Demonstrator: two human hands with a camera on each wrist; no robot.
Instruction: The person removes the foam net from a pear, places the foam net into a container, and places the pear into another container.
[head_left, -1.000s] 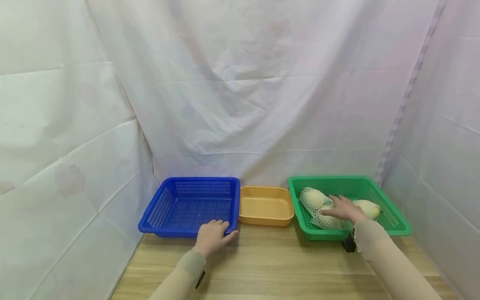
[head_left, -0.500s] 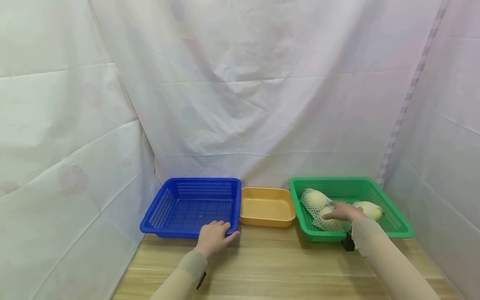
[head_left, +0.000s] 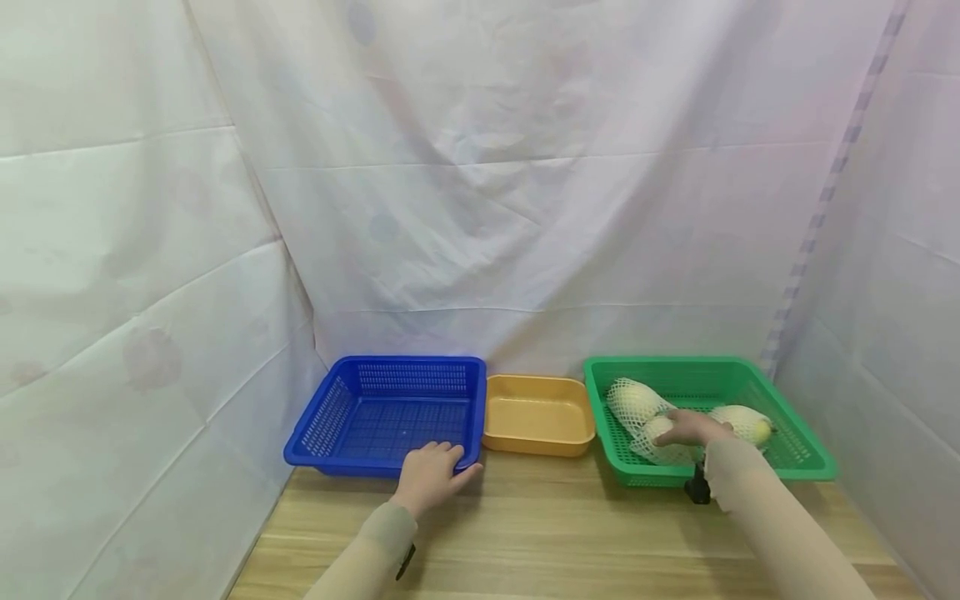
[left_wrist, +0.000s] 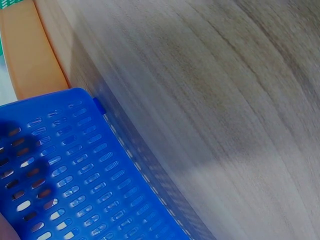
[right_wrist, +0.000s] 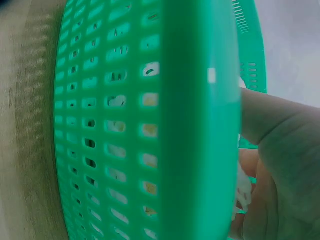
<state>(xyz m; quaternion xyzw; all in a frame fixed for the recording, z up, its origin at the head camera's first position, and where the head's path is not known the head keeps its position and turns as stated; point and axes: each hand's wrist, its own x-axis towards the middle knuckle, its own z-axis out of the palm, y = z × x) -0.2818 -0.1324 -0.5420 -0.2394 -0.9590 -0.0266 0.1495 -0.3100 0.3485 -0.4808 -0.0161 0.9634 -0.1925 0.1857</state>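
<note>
My left hand lies at the near right corner of a blue plastic basket. Its fingers curl over the rim, and the thumb stretches out to the right. Over the green plastic basket, my right hand reaches across the near rim and grips a pale fruit in a white foam net. Its curled fingers show past the thick rim in the right wrist view, with white netting between them. Another netted fruit sits behind it, and a third netted fruit, yellow-green at its tip, lies to the right.
A shallow orange tray stands between the two baskets. All three sit on a wood-grain table, with a white cloth hanging behind and at both sides.
My right hand has come down, and its spread fingers have drawn in around the near netted fruit. The left hand stays at the blue basket's rim. The head view has shifted slightly.
</note>
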